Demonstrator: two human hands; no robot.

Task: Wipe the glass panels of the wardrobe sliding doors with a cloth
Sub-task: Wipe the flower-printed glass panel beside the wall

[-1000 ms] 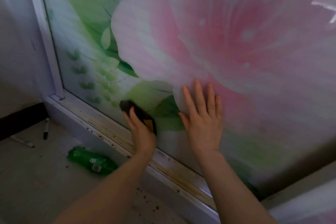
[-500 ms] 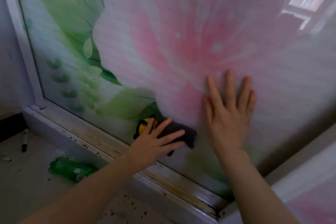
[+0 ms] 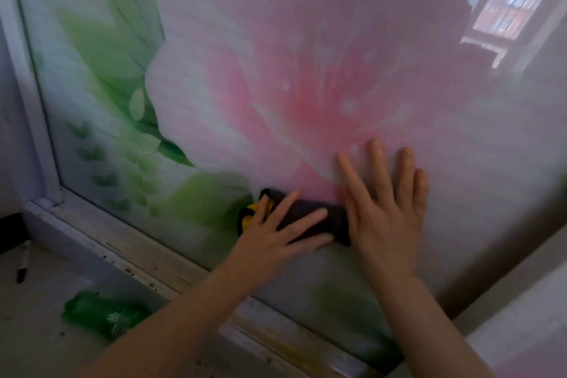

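Head view | left hand (image 3: 276,233) — fingers spread flat, pressing dark cloth (image 3: 310,218) on glass panel (image 3: 306,70) near its bottom edge | right hand (image 3: 385,209) flat, empty, bracing beside it | step: wiping low strip | next — likely sweep onward, firm even pressure

left hand (image 3: 270,236) | slid cloth (image 3: 310,218) rightward along glass | cloth now touches right hand (image 3: 386,218)
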